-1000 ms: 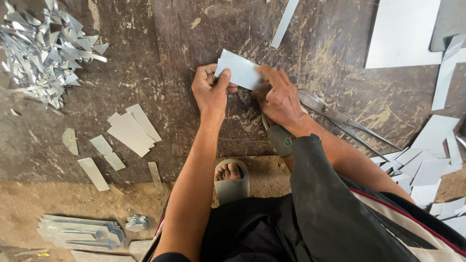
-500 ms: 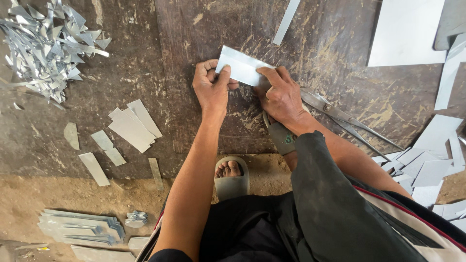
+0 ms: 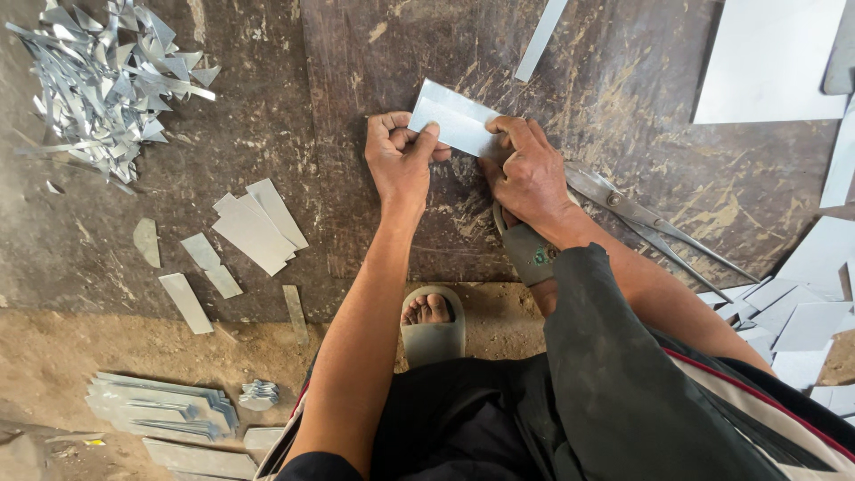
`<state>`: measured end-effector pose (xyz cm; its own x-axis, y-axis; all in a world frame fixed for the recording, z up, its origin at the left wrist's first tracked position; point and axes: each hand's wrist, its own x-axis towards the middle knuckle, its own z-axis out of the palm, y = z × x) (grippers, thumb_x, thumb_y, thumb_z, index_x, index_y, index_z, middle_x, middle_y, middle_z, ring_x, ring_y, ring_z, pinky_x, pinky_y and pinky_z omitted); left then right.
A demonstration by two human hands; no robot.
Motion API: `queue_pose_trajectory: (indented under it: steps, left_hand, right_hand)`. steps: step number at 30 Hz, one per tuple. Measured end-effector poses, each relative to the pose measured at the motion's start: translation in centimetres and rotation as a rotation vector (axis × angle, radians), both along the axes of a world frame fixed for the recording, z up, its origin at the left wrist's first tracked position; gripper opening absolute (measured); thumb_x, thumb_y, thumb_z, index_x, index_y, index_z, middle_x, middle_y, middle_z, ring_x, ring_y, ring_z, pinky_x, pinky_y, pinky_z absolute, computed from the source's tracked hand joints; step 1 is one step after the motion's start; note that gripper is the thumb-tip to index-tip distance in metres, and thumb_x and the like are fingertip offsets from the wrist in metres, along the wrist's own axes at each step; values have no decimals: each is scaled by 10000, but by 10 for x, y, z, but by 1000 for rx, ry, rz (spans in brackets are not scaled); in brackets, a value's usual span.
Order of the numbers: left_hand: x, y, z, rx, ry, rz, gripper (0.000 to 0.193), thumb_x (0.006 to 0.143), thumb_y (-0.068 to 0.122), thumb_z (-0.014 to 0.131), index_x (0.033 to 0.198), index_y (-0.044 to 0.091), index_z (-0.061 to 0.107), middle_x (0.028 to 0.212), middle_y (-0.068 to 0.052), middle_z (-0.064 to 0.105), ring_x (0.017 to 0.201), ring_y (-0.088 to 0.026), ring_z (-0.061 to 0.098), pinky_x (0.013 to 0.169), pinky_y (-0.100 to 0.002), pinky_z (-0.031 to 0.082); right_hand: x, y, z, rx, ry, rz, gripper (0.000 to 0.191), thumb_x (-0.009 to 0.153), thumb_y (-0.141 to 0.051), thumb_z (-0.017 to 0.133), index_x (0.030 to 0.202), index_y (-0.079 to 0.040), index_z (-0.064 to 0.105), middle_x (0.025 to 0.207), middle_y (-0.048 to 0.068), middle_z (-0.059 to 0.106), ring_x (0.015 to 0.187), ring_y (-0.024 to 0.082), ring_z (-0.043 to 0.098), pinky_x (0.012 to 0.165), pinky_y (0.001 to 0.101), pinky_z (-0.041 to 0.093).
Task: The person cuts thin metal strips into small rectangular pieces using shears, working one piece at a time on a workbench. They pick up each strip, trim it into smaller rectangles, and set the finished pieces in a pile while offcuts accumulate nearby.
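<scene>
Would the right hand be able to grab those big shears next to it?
Probably yes. The shears lie on the board just beside the right hand, nothing between them, though the hand now holds the metal strip and would have to let go.

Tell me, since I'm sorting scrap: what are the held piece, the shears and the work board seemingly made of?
The piece in both hands looks like thin sheet metal: pale grey, matte sheen, crisp straight edges. The shears seem plain steel, dull grey and unpainted. The board looks like dark wood or plywood, scratched to a lighter layer, though that is uncertain.
</scene>
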<state>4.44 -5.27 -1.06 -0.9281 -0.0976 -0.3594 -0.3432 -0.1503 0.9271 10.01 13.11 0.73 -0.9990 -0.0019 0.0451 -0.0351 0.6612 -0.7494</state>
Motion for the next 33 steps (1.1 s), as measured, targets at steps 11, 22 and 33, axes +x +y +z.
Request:
queue_pose_trajectory:
  steps: [11, 22, 33]
  left_hand:
    - [0, -1, -2, -6, 32, -12, 251, 951, -36, 687, 1083, -39, 474, 838, -160, 692, 697, -193, 744, 574, -306, 656]
    - [-1, -1, -1, 0, 19, -11, 221, 962, -45, 668, 1079, -39, 480, 827, -165, 694, 667, -190, 735, 550, -300, 637]
    - [-39, 1, 28, -307, -192, -490, 247, 904, 59, 701, 1115, -65, 661, 944, -181, 764, 699, -159, 716, 545, -251, 568]
  right_hand:
    - [2, 2, -8, 9, 3, 24, 558, 836, -75, 876, 1307, -91, 577, 1022, 105, 586, 936, 301, 655, 719, 434, 564]
    - [2, 1, -10, 44, 28, 37, 485, 847, -80, 878, 1264, -62, 631, 974, 90, 596, 880, 285, 644, 665, 431, 553]
    - [-3, 8, 3, 25, 62, 77, 371, 868, -84, 849, 1181, -3, 667, 1132, 115, 658, 910, 313, 658, 760, 450, 562]
